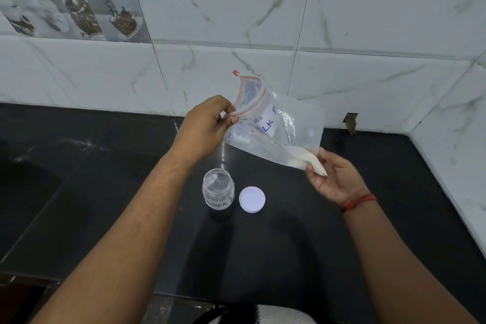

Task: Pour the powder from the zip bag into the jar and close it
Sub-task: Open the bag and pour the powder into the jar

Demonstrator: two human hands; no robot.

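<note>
A clear zip bag with a red zip strip and a white label hangs in the air above the counter, its mouth open at the top left. White powder sits in its lower right corner. My left hand pinches the bag's open rim. My right hand grips the powder-filled bottom corner. Below the bag a small clear jar with a white label stands upright and uncapped on the black counter. Its white lid lies flat just to the jar's right.
White marble-look tiles cover the back wall and the right side wall. A chipped hole shows at the base of the back wall. The counter's front edge runs along the bottom of the view.
</note>
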